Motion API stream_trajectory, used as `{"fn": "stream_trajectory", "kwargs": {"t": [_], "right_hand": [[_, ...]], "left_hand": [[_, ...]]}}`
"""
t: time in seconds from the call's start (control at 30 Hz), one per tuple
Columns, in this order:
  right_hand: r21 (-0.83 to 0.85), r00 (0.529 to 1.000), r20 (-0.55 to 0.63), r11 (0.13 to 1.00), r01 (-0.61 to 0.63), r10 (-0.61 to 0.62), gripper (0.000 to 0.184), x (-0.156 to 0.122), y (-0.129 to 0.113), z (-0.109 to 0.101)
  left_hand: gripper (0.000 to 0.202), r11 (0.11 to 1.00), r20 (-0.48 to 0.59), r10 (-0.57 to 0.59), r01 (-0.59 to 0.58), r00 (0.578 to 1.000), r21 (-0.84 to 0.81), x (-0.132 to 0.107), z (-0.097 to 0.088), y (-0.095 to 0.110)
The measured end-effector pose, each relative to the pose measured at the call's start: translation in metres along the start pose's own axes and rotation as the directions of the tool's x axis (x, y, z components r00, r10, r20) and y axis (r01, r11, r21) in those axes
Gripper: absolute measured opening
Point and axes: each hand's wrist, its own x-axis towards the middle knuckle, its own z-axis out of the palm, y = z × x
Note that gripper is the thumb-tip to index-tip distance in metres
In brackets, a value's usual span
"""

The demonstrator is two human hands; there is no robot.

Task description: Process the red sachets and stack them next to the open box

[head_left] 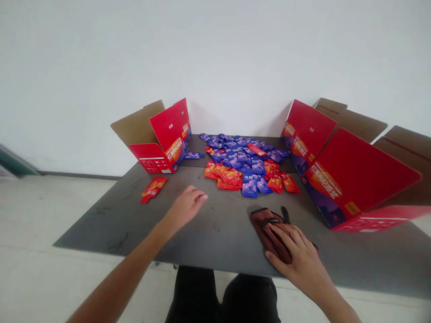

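My left hand reaches out over the dark grey table, fingers loosely curled, holding nothing; it hovers short of a pile of purple and red-orange sachets. My right hand lies flat with fingers spread on a dark red pouch near the table's front edge. A single red sachet lies apart at the left.
A small open red carton stands at the back left. A larger open red and purple carton lies on its side at the right, with brown flaps behind it. A white wall rises behind the table. My dark trousers show below the front edge.
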Motion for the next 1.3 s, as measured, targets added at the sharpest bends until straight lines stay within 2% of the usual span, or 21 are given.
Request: {"fn": "stream_trajectory", "kwargs": {"t": [0.07, 0.17, 0.3, 0.4, 0.53, 0.77, 0.9, 1.03, 1.13, 1.2, 1.3], "right_hand": [[0.008, 1.000, -0.004, 1.000, -0.010, 0.010, 0.062, 0.000, 0.000, 0.001], [0.016, 1.000, -0.016, 1.000, -0.024, 0.024, 0.061, -0.001, 0.001, 0.002], [0.015, 0.999, -0.033, 0.999, -0.038, 0.038, 0.061, -0.002, 0.001, 0.005], [0.012, 0.997, -0.049, 0.998, -0.061, 0.062, 0.061, -0.003, 0.002, 0.008], [0.018, 0.994, -0.068, 0.997, -0.081, 0.082, 0.060, -0.005, 0.003, 0.012], [0.034, 0.993, -0.069, 0.995, -0.093, 0.095, 0.056, -0.005, 0.003, 0.012], [0.052, 0.994, -0.068, 0.995, -0.085, 0.088, 0.056, -0.005, 0.003, 0.012], [0.064, 0.993, -0.078, 0.995, -0.080, 0.085, 0.056, -0.005, 0.004, 0.012], [0.073, 0.994, -0.074, 0.994, -0.077, 0.083, 0.055, -0.004, 0.004, 0.012], [0.077, 0.994, -0.073, 0.994, -0.077, 0.083, 0.053, -0.003, 0.003, 0.011], [0.078, 0.997, -0.038, 0.995, -0.060, 0.063, 0.058, -0.003, 0.004, 0.007]], "left_hand": [[0.032, 0.997, 0.024, 0.075, -0.076, 0.997, 0.028, 0.038, 0.036, 0.020], [0.045, 0.992, 0.017, 0.094, -0.095, 0.995, 0.080, 0.085, 0.078, 0.032], [0.049, 0.985, 0.011, 0.083, -0.084, 0.996, 0.152, 0.119, 0.106, 0.034], [0.048, 0.976, 0.025, 0.055, -0.059, 0.998, 0.211, 0.129, 0.113, 0.033], [0.041, 0.952, 0.060, -0.034, 0.014, 0.998, 0.304, 0.140, 0.110, 0.034], [0.036, 0.907, 0.225, -0.144, 0.038, 0.964, 0.420, 0.157, 0.101, 0.048], [0.037, 0.912, 0.242, -0.146, 0.036, 0.959, 0.408, 0.153, 0.087, 0.052], [0.026, 0.943, 0.194, -0.145, 0.076, 0.970, 0.324, 0.130, 0.054, 0.050], [0.030, 0.974, 0.161, -0.158, 0.127, 0.974, 0.187, 0.097, 0.026, 0.050], [0.034, 0.984, 0.176, -0.177, 0.170, 0.968, 0.058, 0.069, 0.014, 0.050], [0.043, 0.944, 0.287, -0.206, 0.268, 0.936, -0.195, 0.022, 0.014, 0.050]]}}
